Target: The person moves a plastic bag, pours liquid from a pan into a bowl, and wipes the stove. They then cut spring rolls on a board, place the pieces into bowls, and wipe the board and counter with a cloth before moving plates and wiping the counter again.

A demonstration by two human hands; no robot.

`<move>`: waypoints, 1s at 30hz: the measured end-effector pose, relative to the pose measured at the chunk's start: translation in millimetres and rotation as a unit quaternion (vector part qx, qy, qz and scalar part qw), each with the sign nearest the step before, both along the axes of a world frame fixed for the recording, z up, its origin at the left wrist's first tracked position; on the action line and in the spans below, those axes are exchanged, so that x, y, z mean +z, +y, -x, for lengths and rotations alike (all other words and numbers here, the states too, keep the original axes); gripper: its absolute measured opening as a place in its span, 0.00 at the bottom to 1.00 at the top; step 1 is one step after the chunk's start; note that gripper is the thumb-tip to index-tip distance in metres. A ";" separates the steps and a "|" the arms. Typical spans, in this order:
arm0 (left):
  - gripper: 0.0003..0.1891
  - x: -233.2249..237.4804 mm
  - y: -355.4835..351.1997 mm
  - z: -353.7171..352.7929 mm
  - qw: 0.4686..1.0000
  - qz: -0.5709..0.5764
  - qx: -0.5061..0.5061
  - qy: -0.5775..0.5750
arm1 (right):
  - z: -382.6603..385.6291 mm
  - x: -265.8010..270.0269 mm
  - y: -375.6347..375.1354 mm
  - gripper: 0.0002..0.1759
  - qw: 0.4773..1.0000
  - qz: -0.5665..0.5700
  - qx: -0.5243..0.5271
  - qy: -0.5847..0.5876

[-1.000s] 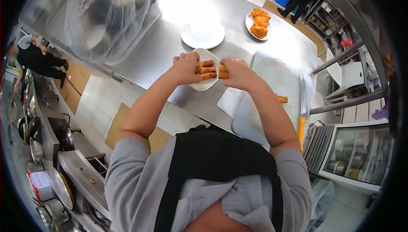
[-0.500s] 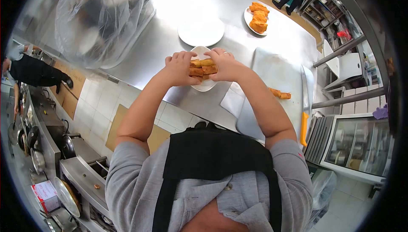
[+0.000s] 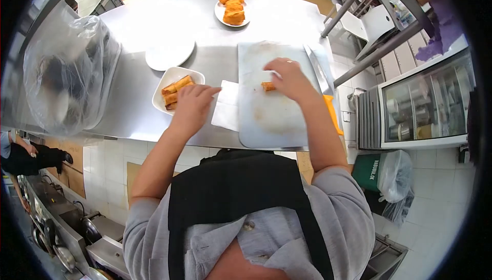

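Note:
Several golden fried spring rolls [image 3: 177,87] lie in a white bowl [image 3: 160,106] on the steel table. At the bowl's right side, my left hand [image 3: 192,106] partly covers the rolls, its fingers loosely stretched and apart. Over the pale cutting board [image 3: 266,121], my right hand [image 3: 292,79] is curved with thumb and fingers apart. Close to its thumb lies a spring roll piece [image 3: 267,86] on the board. Whether the thumb touches that piece is hard to see. A knife with an orange handle [image 3: 333,115] rests along the board's right edge.
A white paper napkin [image 3: 225,106] lies between bowl and board. Behind the bowl is a white plate [image 3: 169,54]; farther back, another plate [image 3: 219,12] carries fried food. A large plastic bag [image 3: 72,75] stands at the left. A metal rail [image 3: 353,67] runs along the right.
My hands have parted from around the rolls in the bowl. My right hand has moved right to the roll piece on the board; the left stays by the bowl. The view has shifted right.

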State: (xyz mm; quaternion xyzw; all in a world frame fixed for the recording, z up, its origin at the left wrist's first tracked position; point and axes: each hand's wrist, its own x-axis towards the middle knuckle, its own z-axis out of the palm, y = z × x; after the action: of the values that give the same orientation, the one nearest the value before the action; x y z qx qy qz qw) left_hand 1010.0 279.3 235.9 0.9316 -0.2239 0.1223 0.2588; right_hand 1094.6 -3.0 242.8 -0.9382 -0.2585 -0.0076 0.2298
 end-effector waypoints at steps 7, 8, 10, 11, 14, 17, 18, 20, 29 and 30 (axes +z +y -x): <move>0.20 -29.7 -112.5 -47.7 0.994 -0.055 -0.055 0.081 | 13.9 -30.8 -75.3 0.19 0.998 0.029 -0.039 -0.045; 0.20 -31.1 -128.5 -53.2 0.995 -0.064 -0.041 0.071 | 12.9 -35.3 -75.9 0.19 0.998 0.017 -0.027 -0.056; 0.20 -31.1 -153.3 -63.6 0.986 -0.118 -0.019 0.114 | 9.1 -42.6 -75.2 0.19 0.998 0.012 -0.015 -0.066; 0.20 -31.3 -161.0 -67.0 0.980 -0.145 0.001 0.135 | 6.3 -46.0 -75.8 0.19 0.998 0.017 -0.012 -0.065; 0.20 -42.1 -171.0 -72.9 0.978 -0.164 0.025 0.126 | -2.6 -59.1 -73.4 0.18 0.997 0.002 0.010 -0.070; 0.20 -40.2 -164.3 -68.8 0.981 -0.140 0.046 0.123 | -1.8 -48.5 -70.9 0.18 0.999 -0.007 0.012 -0.046; 0.21 -36.3 -159.9 -65.9 0.982 -0.130 0.048 0.125 | -0.9 -44.8 -68.1 0.18 0.999 -0.008 0.004 -0.039; 0.19 -19.5 -140.2 -58.7 0.983 -0.106 0.072 0.128 | 3.0 -31.0 -56.2 0.18 0.998 -0.032 0.006 -0.052; 0.21 33.3 24.6 -36.4 0.943 -0.173 0.238 0.159 | -8.4 -11.3 82.6 0.21 0.987 -0.080 0.129 -0.058; 0.21 32.7 39.1 -35.3 0.938 -0.193 0.242 0.155 | -9.1 -11.8 102.0 0.22 0.986 -0.080 0.135 -0.064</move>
State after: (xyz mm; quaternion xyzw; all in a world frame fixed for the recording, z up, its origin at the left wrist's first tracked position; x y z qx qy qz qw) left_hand 1045.3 318.4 268.6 0.9971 0.0317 -0.0104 0.0685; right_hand 1103.6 99.0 230.9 -0.8712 -0.3951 -0.0570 0.2857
